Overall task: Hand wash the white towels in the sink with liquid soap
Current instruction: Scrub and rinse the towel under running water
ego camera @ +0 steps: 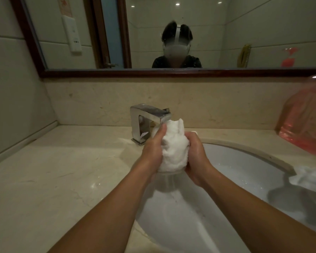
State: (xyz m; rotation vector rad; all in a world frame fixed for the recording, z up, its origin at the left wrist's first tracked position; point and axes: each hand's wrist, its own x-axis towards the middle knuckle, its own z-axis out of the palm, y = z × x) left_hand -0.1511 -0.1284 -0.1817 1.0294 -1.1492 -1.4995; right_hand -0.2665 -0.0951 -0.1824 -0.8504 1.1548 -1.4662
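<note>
A bunched white towel [173, 148] is gripped from both sides. The left hand [153, 152] is wrapped round its left flank, with the thumb laid up along the cloth. The right hand [197, 161] is curled round its right flank, fingers closed tight into the fabric. The cloth is squeezed into a tall wad between the two palms, and its crumpled top sticks out above the hands. The wad is held in the air over the back left part of the sink [235, 170], its top just under the spout of the chrome tap [148, 117]; whether the two touch cannot be told. A blurred sheet of water [167, 181] is seen falling from the bottom of the wad into the white basin. Whether the tap is running cannot be told. Both bare forearms are stretched forward over the near rim. A second white towel [312, 177] is draped at the right edge of the basin, well apart from the hands. The basin is set into a pale marble counter [62, 170]. A pink translucent object [305, 121], too blurred to identify, is seen on the counter at the far right. Above the backsplash a dark-framed mirror [153, 73] is hung.
</note>
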